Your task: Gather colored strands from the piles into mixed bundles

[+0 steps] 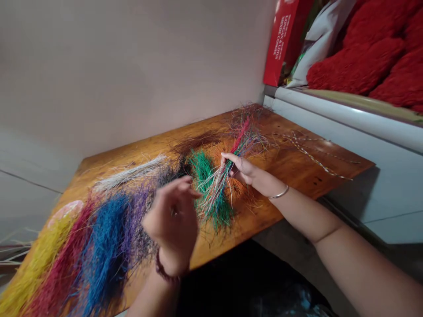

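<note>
Loose piles of dyed fibre strands lie across a wooden table [291, 163]: yellow [36, 259], red [62, 268], blue [105, 237], purple [139, 207], green [205, 176], orange and brown. My right hand [239, 169] pinches a thin mixed bundle of pale and coloured strands [218, 180] above the green pile; the bundle's far end fans out past my fingers. My left hand [173, 220] hovers raised over the purple and green piles, fingers curled, touching the bundle's near end at most; whether it grips any strand is unclear.
A twisted multicolour cord [310, 154] lies on the table's right part. A white cabinet [346, 127] stands to the right, bearing a red box [284, 39], a white bag and red fluffy material [370, 57]. A plain wall runs behind the table.
</note>
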Tool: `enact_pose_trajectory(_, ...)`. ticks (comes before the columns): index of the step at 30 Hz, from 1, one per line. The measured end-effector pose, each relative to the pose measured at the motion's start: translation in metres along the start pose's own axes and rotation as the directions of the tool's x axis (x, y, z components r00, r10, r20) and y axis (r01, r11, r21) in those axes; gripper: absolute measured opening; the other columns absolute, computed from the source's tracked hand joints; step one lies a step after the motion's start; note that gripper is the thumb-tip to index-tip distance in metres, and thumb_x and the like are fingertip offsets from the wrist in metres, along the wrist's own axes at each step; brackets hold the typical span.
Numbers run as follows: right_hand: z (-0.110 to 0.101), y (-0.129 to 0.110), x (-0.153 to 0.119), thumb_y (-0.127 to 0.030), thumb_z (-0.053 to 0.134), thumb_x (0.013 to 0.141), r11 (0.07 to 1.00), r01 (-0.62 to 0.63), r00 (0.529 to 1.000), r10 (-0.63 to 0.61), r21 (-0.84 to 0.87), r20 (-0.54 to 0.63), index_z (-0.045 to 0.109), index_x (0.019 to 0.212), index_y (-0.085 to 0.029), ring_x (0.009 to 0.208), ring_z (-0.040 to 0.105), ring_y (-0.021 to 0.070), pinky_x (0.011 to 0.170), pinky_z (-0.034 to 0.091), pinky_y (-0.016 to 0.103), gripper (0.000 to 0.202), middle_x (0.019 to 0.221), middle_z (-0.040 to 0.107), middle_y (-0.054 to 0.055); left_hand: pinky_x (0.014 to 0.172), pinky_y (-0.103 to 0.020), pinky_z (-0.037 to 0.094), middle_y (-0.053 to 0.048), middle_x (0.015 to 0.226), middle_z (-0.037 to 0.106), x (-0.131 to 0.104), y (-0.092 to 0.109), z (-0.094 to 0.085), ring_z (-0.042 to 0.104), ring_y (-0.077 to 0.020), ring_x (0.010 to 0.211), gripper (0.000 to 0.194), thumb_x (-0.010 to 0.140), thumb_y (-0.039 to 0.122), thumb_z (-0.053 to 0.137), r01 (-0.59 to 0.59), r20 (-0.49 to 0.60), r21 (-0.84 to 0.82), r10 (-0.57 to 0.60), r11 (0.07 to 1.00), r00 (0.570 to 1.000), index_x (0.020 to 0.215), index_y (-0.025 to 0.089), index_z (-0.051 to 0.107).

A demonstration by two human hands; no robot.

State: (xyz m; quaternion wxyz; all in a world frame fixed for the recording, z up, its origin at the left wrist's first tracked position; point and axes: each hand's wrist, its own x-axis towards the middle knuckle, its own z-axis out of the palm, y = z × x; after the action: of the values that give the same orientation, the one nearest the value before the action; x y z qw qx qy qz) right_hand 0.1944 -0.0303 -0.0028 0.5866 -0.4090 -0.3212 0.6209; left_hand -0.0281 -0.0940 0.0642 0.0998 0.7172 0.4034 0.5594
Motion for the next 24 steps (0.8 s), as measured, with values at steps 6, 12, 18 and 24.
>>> enact_pose_trajectory(6,0.002,0.000,-0.007,-0.050,0.069,0.075,0.994,-0.039,0.998,0.034,-0.106,-0.052,0.060,0.073,-0.018,0.048,0.047,0.0074,0.043,0.037,0.022,0.033,0.063,0.058,-0.002,0.059,-0.025,0.057,-0.012,0.149,0.045,-0.069,0.051,0.037,0.071,-0.0165,0.076,0.052,0.091,0.021,0.055,-0.259,0.763,0.210,0.007,0.943,0.646,0.141,0.035,0.047)
enact_pose_trajectory(12,0.004,0.004,-0.006,-0.049,0.073,0.072,0.998,-0.050,0.999,0.049,-0.049,-0.023,0.059,0.071,-0.018,0.046,0.043,0.0053,0.042,0.035,0.019,0.034,0.062,0.054,-0.004,0.069,-0.025,0.059,-0.010,0.131,0.063,-0.086,0.038,0.087,0.072,-0.0176,0.081,0.038,0.096,0.019,0.048,-0.055,0.637,0.196,-0.084,0.979,0.767,0.132,0.026,0.055)
enact_pose_trajectory(18,0.004,0.004,-0.005,-0.040,0.070,0.078,0.999,-0.053,0.998,0.053,0.012,0.019,0.058,0.069,-0.018,0.045,0.045,0.0048,0.037,0.034,0.016,0.027,0.061,0.054,-0.004,0.074,-0.024,0.058,-0.003,0.103,0.075,-0.102,0.033,0.088,0.071,-0.0142,0.081,0.037,0.091,0.005,0.050,0.038,0.436,-0.004,-0.033,0.999,0.899,0.119,0.022,0.066)
enact_pose_trajectory(24,-0.009,0.001,0.009,-0.029,0.065,0.086,0.983,-0.069,0.998,0.067,0.168,0.015,0.058,0.071,-0.017,0.039,0.046,0.0034,0.036,0.040,0.013,0.020,0.056,0.055,-0.004,0.070,-0.016,0.056,-0.001,0.094,0.075,-0.107,0.066,0.025,0.067,-0.0071,0.065,0.034,0.088,0.000,0.053,-0.015,0.390,-0.024,0.023,1.000,0.921,0.111,0.020,0.069)
